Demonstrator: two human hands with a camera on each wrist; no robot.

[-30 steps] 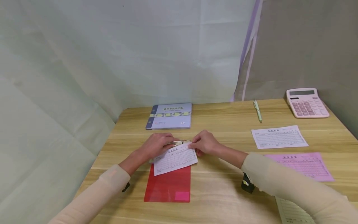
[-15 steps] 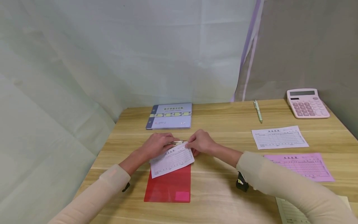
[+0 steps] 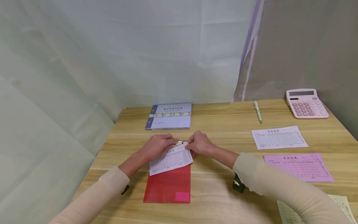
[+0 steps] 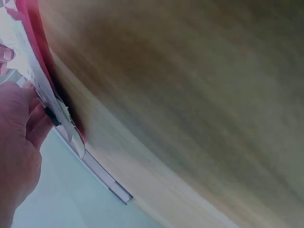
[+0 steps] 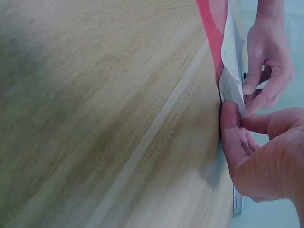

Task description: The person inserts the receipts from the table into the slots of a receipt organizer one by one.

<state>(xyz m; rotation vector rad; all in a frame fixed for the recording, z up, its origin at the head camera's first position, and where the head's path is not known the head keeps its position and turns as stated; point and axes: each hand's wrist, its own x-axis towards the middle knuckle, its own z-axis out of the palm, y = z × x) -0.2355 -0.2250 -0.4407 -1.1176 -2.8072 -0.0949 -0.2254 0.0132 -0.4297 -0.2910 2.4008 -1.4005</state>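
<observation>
A red clipboard (image 3: 166, 186) lies on the table, and a white printed form (image 3: 171, 161) sits slantwise over its upper part. My left hand (image 3: 156, 146) grips the metal clip (image 3: 178, 143) at the clipboard's top edge, its curled fingers partly hiding it. From the other side my right hand (image 3: 200, 143) pinches the form's upper right corner between thumb and finger. In the right wrist view the form (image 5: 232, 61) bends up a little from the red board (image 5: 213, 23). Whether its edge lies under the clip cannot be told.
Behind the clipboard lies a blue-spined account book (image 3: 170, 116). On the right are a green pen (image 3: 257, 111), a pink calculator (image 3: 307, 104), another white form (image 3: 279, 137), a pink form (image 3: 303, 168) and a yellow form (image 3: 342, 205), partly covered by the right sleeve.
My right hand has shifted slightly left with the form, which has slid left across the clipboard. The left hand stays at the clip.
</observation>
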